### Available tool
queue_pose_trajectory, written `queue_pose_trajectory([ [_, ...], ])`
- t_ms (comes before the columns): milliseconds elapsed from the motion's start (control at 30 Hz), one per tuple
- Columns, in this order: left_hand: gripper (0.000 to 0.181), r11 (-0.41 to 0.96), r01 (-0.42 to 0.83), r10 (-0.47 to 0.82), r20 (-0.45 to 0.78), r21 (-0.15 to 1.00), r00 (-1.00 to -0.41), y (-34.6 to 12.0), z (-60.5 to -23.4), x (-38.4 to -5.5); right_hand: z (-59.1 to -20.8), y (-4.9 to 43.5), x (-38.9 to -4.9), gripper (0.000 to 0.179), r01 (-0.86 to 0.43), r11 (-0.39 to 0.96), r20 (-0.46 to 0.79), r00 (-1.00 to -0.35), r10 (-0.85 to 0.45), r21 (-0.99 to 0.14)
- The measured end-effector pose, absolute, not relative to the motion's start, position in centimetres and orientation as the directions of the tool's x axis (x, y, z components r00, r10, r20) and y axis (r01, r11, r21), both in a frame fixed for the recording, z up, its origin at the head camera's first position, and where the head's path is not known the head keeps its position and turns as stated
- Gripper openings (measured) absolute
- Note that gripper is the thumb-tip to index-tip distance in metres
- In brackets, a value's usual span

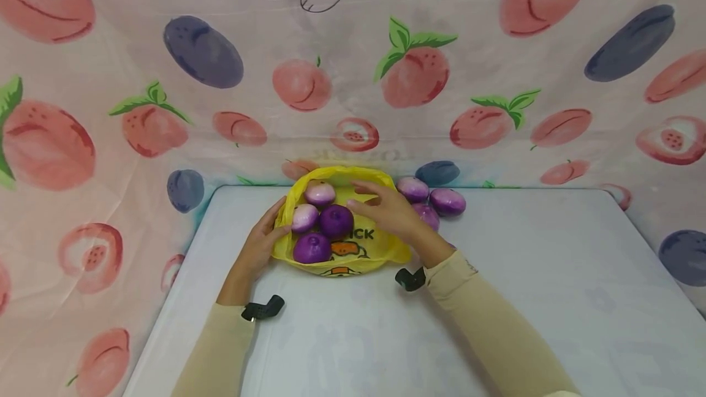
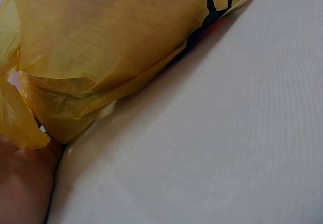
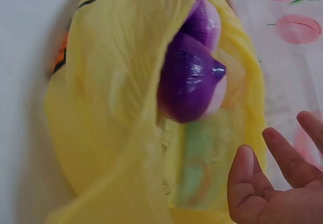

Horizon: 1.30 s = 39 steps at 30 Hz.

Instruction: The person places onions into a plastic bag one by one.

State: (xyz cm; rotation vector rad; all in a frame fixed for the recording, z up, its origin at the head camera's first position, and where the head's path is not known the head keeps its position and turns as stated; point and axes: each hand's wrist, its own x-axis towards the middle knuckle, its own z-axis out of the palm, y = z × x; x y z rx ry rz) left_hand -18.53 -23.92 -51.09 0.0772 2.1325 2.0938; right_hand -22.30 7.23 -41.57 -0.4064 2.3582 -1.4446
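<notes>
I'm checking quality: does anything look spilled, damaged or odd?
Nothing plainly stands out: four whole-looking purple onions lie inside the open yellow plastic bag, others beside it. The bag's gap near the left hand could be a handle hole or tear.

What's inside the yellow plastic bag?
Four purple onions show inside the yellow plastic bag, clustered toward the left hand. Anything lying beneath those onions is covered and can't be seen.

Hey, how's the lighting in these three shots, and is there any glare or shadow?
Head view: fairly even light, small glints on the purple onions; left wrist view: dimmer, soft shadow on the white table along the yellow bag; right wrist view: bright highlights on the nearest onion.
</notes>
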Motion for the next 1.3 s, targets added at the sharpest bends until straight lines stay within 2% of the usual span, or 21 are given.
queue_pose_trajectory([
  [300,0.065,0.056,-0.073,0.125,-0.079,0.996,-0.989,-23.8,-50.9,-18.4,-40.0,8.9,-22.0,0.063,-0.078,0.482,-0.135,-0.91,-0.392,-0.873],
  [633,0.065,0.032,-0.059,0.143,-0.063,0.998,-0.988,-23.8,-51.0,-18.4,-38.6,11.6,-21.7,0.059,-0.082,0.46,-0.114,-0.917,-0.382,-0.884],
  [1300,0.065,0.005,-0.054,0.141,-0.054,0.999,-0.989,-23.7,-50.9,-18.3,-38.3,18.3,-22.2,0.066,-0.042,0.413,-0.096,-0.946,-0.309,-0.91],
])
